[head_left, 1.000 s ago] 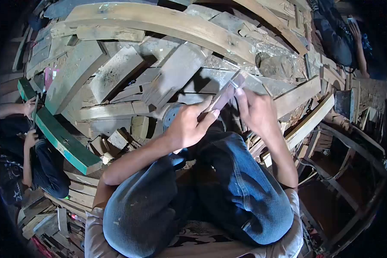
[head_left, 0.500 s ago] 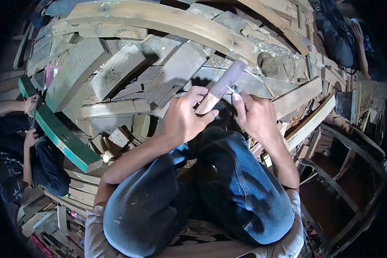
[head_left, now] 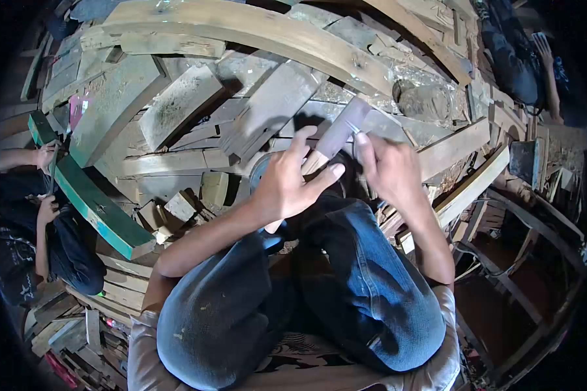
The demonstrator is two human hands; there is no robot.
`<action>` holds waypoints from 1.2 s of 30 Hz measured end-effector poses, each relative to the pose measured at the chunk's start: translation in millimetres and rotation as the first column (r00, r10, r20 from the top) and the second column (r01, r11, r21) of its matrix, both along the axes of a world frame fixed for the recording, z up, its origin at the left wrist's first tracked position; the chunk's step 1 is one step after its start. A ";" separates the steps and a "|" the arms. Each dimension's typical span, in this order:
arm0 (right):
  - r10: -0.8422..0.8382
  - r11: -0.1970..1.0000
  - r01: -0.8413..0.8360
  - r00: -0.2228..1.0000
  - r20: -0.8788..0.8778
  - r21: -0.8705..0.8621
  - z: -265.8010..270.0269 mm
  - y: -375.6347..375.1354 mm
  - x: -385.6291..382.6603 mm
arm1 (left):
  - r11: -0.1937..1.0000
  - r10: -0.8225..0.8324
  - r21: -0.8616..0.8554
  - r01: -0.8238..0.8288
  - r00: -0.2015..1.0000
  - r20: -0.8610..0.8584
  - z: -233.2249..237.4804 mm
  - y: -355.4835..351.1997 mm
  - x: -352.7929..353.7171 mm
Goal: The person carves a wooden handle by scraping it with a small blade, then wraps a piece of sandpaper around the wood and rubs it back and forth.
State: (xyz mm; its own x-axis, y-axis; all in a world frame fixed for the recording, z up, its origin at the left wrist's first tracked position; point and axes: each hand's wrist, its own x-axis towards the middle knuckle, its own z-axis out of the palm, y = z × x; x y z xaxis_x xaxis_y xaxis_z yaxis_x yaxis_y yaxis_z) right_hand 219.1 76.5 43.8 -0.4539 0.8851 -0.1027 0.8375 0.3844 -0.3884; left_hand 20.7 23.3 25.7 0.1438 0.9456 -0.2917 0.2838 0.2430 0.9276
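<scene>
My left hand (head_left: 282, 186) holds a pale wooden stick (head_left: 314, 162) over my knees, with index finger and thumb spread along its sides. The upper part of the stick carries a purple-grey covering (head_left: 344, 126). A pale wooden end (head_left: 274, 226) pokes out below my left wrist, in line with it. My right hand (head_left: 393, 168) is closed, the thumb pressed over a small pale pointed piece (head_left: 353, 126), whose tip lies against the purple-grey part; its kind cannot be made out. Behind my left hand, part of a round metal rim (head_left: 259, 171) shows.
Boards and offcuts (head_left: 267, 111) cover the ground ahead, below a long curved beam (head_left: 241, 29). At left, a person's hands (head_left: 46, 156) work at a green-painted timber (head_left: 98, 205). Another person's hand (head_left: 542, 49) is at upper right. A metal frame (head_left: 528, 241) stands at right.
The stick has slid down and left through my left hand, so its lower end now shows below the wrist. My left fingers have spread wider; the pointed piece sits higher on the purple-grey part.
</scene>
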 end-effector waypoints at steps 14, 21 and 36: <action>-0.019 0.993 0.021 1.000 0.019 -0.119 3.9 1.8 5.4 | 0.985 -0.018 0.172 0.026 0.999 -0.045 -11.8 -3.4 -2.8; -0.021 0.995 0.022 1.000 0.012 -0.099 -0.3 -0.9 6.1 | 0.973 -0.018 0.225 0.047 0.992 -0.128 -14.4 -2.6 -2.9; -0.010 0.999 0.012 0.998 0.061 -0.035 -7.3 1.3 8.0 | 0.953 -0.055 0.273 0.129 0.963 -0.263 -17.6 -7.9 -1.4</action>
